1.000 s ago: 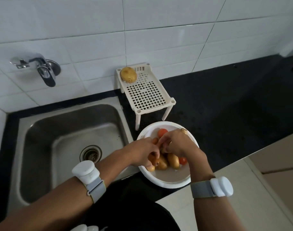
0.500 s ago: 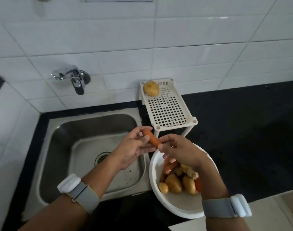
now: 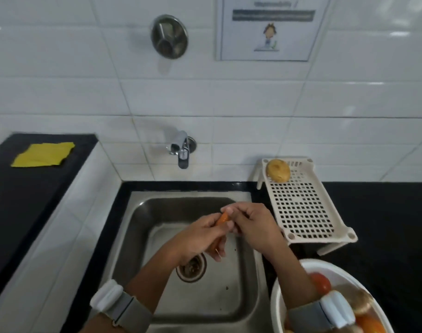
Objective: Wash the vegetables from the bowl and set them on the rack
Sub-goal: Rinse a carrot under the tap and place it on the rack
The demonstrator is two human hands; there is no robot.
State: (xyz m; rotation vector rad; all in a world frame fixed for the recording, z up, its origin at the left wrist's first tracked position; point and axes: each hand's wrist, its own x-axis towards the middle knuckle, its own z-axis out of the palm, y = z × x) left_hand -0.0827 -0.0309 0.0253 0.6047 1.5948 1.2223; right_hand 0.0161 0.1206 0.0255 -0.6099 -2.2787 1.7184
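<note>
Counter (image 3: 385, 212): black, runs round the sink and along the tiled wall.
Sink (image 3: 133, 236): steel basin set in the counter, drain partly hidden under the hands.
Rack (image 3: 301, 212): white perforated stand on the counter at the sink's right edge, back against the wall.
Bowl (image 3: 279, 306): white, at the counter's near edge, right of the sink; a tomato (image 3: 321, 283) and other vegetables inside.
Left hand (image 3: 195, 239): over the basin, fingers curled round the carrot.
Right hand (image 3: 253, 227): fingers curled, pinching the carrot's upper end.
Potato (image 3: 278, 170): on the rack's far left corner.
Carrot (image 3: 223, 218): held above the sink between both hands, mostly covered.
Tap (image 3: 181, 147): on the wall above the sink's far edge.
</note>
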